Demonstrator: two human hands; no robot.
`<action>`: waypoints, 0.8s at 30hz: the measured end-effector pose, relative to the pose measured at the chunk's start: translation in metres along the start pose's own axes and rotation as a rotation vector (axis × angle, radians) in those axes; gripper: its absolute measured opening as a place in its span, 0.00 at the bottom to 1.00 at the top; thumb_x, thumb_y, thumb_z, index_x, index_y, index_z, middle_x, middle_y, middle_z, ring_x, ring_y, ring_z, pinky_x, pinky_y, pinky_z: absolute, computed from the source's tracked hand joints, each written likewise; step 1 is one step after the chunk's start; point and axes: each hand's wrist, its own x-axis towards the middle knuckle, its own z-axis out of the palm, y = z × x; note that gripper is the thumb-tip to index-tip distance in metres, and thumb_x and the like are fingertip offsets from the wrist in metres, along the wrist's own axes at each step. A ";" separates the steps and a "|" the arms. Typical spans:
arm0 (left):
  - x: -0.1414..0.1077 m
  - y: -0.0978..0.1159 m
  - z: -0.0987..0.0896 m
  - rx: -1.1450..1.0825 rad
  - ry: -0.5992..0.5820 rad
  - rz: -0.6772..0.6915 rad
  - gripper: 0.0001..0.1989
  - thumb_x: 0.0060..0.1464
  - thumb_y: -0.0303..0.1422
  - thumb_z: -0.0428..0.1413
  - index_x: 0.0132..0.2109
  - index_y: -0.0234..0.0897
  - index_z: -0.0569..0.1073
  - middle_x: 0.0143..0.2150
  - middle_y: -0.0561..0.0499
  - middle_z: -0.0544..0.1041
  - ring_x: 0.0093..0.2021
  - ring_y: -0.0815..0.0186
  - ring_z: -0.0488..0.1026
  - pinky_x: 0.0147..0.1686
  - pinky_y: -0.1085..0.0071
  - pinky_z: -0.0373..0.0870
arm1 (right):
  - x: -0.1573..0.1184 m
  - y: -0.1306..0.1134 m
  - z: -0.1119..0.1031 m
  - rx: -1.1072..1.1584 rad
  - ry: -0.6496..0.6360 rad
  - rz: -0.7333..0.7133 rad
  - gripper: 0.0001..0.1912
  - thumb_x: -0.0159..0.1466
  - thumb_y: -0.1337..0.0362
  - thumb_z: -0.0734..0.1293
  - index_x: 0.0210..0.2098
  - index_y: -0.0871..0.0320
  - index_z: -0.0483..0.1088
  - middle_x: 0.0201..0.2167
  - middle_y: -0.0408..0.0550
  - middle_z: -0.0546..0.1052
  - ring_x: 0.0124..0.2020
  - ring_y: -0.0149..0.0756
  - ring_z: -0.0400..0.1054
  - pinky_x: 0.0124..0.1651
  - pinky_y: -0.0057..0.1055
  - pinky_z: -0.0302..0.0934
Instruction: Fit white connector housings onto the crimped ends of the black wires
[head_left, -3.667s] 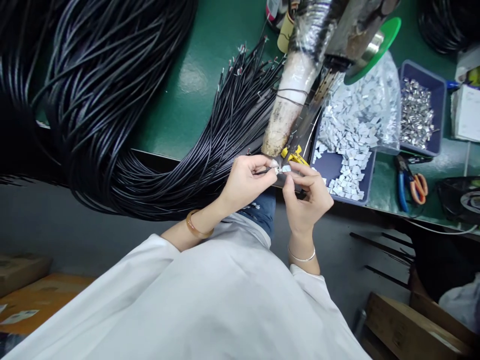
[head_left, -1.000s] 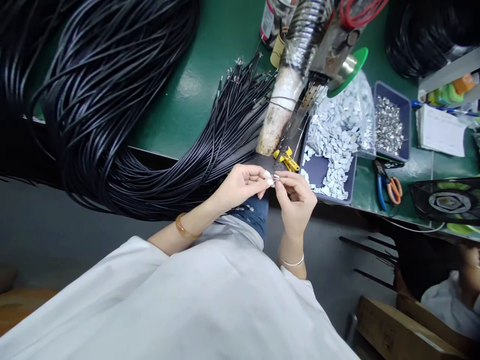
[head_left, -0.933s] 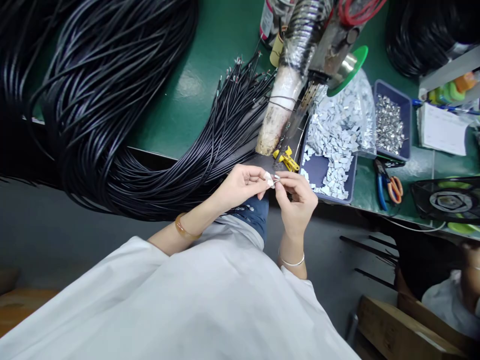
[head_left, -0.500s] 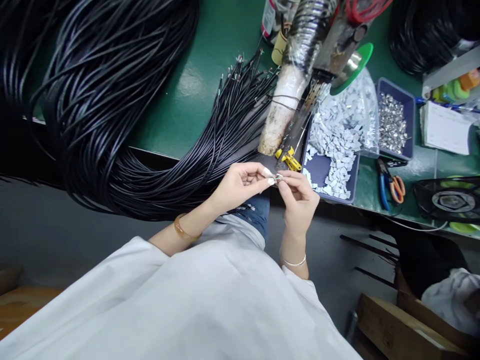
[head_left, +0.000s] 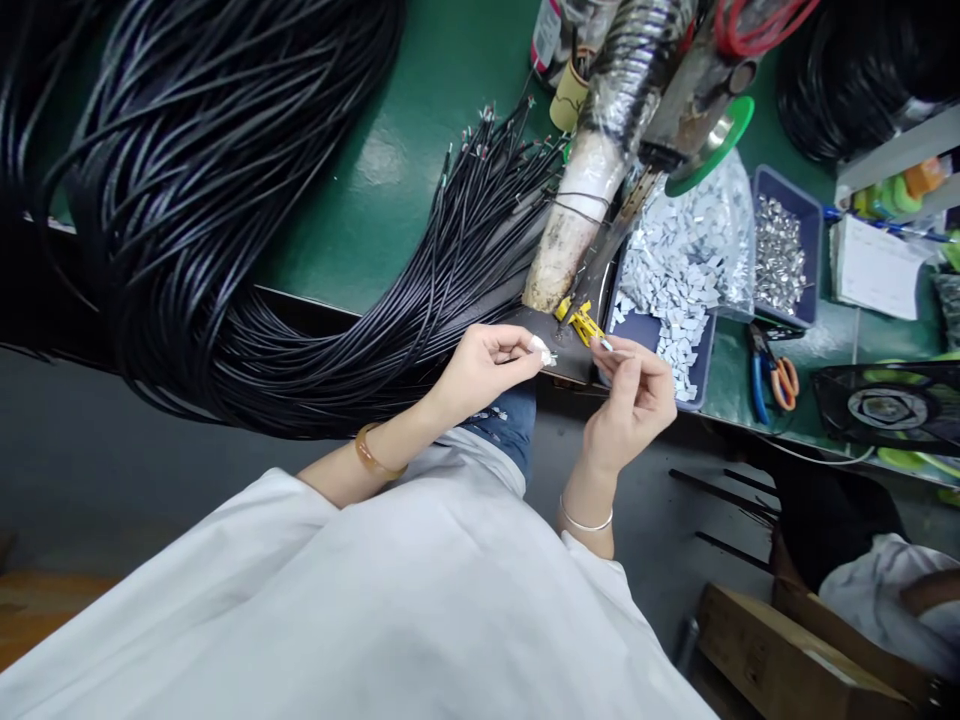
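Note:
My left hand [head_left: 499,365] is closed in a pinch at the bench edge. A small silvery-white part [head_left: 551,357] sticks out from its fingertips; its exact kind is too small to tell. One of those fingers carries a white covering near the tip. Apart from it, to the right, is my right hand [head_left: 630,400], with thumb and fingers drawn together beside the yellow clip-like tool [head_left: 586,325]. Something small and pale shows at its fingertips, too small to name. Just beyond this hand stands a dark tray [head_left: 700,385] of small pale blue-white pieces [head_left: 675,340].
Black cables [head_left: 247,220] spread over the green bench [head_left: 360,190], their stripped ends behind my hands. A wrapped duct [head_left: 574,215] comes down close by. A second tray [head_left: 814,260] holds metal parts. Pliers [head_left: 772,375] lie to the right. Another person sits at far right.
My hands were together at the small part. My right hand has moved away to the right, toward the tray, while my left hand stays nearly in place with the part.

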 end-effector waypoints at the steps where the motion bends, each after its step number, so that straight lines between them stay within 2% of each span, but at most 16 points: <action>1: 0.002 0.000 0.000 -0.012 0.009 0.007 0.05 0.45 0.29 0.63 0.28 0.31 0.77 0.27 0.53 0.77 0.28 0.74 0.71 0.32 0.77 0.69 | -0.003 -0.003 -0.001 -0.046 -0.002 -0.082 0.06 0.69 0.61 0.60 0.37 0.53 0.68 0.39 0.47 0.77 0.40 0.36 0.78 0.46 0.41 0.75; 4: 0.006 0.001 0.001 -0.046 0.003 0.043 0.03 0.44 0.26 0.62 0.27 0.31 0.75 0.23 0.56 0.74 0.25 0.76 0.69 0.30 0.78 0.67 | -0.012 -0.004 -0.001 -0.195 -0.084 -0.316 0.03 0.66 0.65 0.65 0.38 0.50 0.71 0.39 0.45 0.80 0.41 0.37 0.77 0.46 0.42 0.75; 6: 0.007 0.002 0.002 -0.053 -0.001 0.061 0.03 0.43 0.25 0.62 0.26 0.32 0.75 0.23 0.57 0.73 0.24 0.76 0.68 0.30 0.78 0.66 | -0.015 0.000 0.000 -0.291 -0.110 -0.401 0.04 0.64 0.65 0.68 0.38 0.49 0.73 0.39 0.44 0.80 0.41 0.37 0.77 0.47 0.42 0.74; 8: 0.007 0.003 0.002 -0.049 0.008 0.057 0.02 0.44 0.26 0.62 0.27 0.32 0.75 0.24 0.56 0.75 0.25 0.75 0.69 0.31 0.77 0.68 | -0.014 0.003 0.001 -0.311 -0.116 -0.370 0.04 0.64 0.65 0.68 0.38 0.50 0.74 0.38 0.45 0.80 0.41 0.38 0.77 0.48 0.42 0.73; 11: 0.006 0.002 0.000 -0.033 0.020 0.029 0.04 0.46 0.29 0.62 0.29 0.32 0.77 0.27 0.53 0.77 0.28 0.72 0.72 0.34 0.75 0.70 | -0.010 0.005 0.003 -0.211 -0.147 -0.208 0.03 0.66 0.63 0.65 0.38 0.53 0.72 0.38 0.46 0.80 0.41 0.37 0.77 0.44 0.39 0.74; 13: 0.007 0.001 0.000 -0.019 0.030 0.024 0.05 0.47 0.30 0.63 0.29 0.32 0.78 0.27 0.53 0.78 0.29 0.72 0.72 0.34 0.74 0.70 | -0.008 0.004 0.004 -0.177 -0.175 -0.172 0.03 0.67 0.64 0.64 0.37 0.54 0.70 0.39 0.48 0.80 0.41 0.36 0.78 0.41 0.37 0.75; 16: 0.008 0.001 0.000 -0.009 0.058 0.039 0.05 0.46 0.30 0.63 0.27 0.32 0.77 0.26 0.54 0.76 0.27 0.73 0.71 0.32 0.76 0.69 | -0.008 0.005 0.005 -0.230 -0.195 -0.290 0.02 0.65 0.66 0.65 0.36 0.53 0.69 0.40 0.47 0.81 0.43 0.37 0.78 0.44 0.38 0.75; 20: 0.010 0.002 0.002 -0.021 0.083 0.055 0.04 0.44 0.29 0.63 0.27 0.31 0.77 0.26 0.54 0.76 0.27 0.74 0.70 0.31 0.77 0.69 | -0.008 0.008 0.006 -0.287 -0.176 -0.455 0.06 0.63 0.69 0.67 0.36 0.51 0.70 0.41 0.45 0.82 0.41 0.35 0.78 0.45 0.37 0.74; 24: 0.011 0.002 0.004 0.011 0.120 0.065 0.03 0.43 0.28 0.62 0.26 0.31 0.77 0.25 0.54 0.76 0.26 0.74 0.70 0.29 0.77 0.68 | -0.005 0.010 0.008 -0.314 -0.166 -0.434 0.04 0.64 0.68 0.66 0.36 0.51 0.69 0.43 0.46 0.82 0.43 0.36 0.78 0.45 0.38 0.74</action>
